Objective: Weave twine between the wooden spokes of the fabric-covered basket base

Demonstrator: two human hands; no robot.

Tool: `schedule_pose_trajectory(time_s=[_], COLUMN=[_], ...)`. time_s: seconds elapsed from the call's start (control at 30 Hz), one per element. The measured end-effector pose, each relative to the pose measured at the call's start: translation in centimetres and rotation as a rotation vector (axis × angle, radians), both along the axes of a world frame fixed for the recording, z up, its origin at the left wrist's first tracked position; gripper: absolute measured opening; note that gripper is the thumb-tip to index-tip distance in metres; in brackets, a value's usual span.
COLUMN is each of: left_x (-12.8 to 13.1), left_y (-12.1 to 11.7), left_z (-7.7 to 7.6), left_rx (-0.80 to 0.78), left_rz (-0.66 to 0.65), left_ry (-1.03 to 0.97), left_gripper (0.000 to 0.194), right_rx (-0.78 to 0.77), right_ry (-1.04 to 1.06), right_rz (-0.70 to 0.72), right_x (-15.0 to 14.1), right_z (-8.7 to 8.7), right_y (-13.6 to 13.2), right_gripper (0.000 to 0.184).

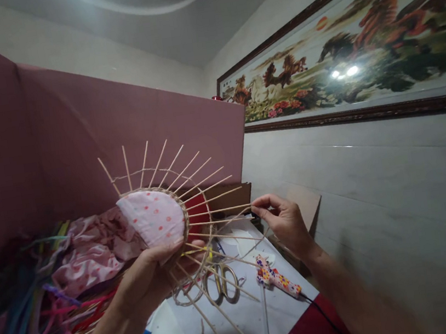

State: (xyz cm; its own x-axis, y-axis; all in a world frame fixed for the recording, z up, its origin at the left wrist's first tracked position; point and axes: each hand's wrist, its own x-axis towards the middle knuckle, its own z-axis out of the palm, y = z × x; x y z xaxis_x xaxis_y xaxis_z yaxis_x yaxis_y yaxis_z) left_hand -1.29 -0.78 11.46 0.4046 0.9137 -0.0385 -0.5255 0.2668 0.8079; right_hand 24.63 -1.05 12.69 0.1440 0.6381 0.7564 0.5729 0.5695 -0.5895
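Note:
My left hand [150, 279] grips a round basket base [155, 216] covered in pink dotted fabric, held up on edge. Many thin wooden spokes [205, 189] fan out from its rim. A thin cane strand [144, 172] is woven between the upper spokes. My right hand [284, 222] is to the right of the base, its thumb and forefinger pinched on the tip of one spoke or the strand; which one I cannot tell.
Scissors [223, 283] and a flower-patterned glue gun [278, 280] with a black cord lie on the white tabletop [252, 317]. Pink cloth [90, 257] and coloured ribbons [41, 319] are piled at left. A mauve panel [77, 132] stands behind, a cardboard box [231, 194] beside it.

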Motion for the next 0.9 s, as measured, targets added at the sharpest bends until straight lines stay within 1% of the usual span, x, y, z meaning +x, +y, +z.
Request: schedule_pose_trajectory(time_s=[0.07,0.17,0.37,0.53,0.63,0.77,0.9], left_x=[0.0,0.0,0.2,0.6,0.8,0.8,0.7], left_y=[0.0,-0.1,-0.3,-0.6,-0.9,-1.1,-1.1], left_z=[0.1,0.1,-0.1,-0.2,-0.2,-0.3,-0.2], left_rx=[-0.009,-0.018,-0.024,0.019,0.010,0.025,0.036], left_rz=[0.006,-0.002,-0.109,-0.121,-0.120,-0.125,-0.101], left_ry=[-0.004,-0.012,-0.028,0.007,0.022,0.038,0.061], left_gripper=[0.022,0.023,0.023,0.019,0.018,0.020,0.020], right_rx=[-0.031,-0.103,-0.271,-0.339,-0.357,-0.365,-0.384], right_ry=[0.048,0.132,0.288,0.373,0.404,0.423,0.391], right_rz=[0.020,0.100,0.268,0.362,0.405,0.453,0.474], right_x=[0.3,0.1,-2.1,-3.7,-4.4,-4.7,-4.4], right_z=[-0.8,-1.8,-3.1,-3.7,-3.8,-3.9,-4.0], right_y=[0.2,0.5,2.2,3.6,4.2,4.6,4.3], right_gripper=[0.013,0.015,0.016,0.016,0.020,0.029,0.031])
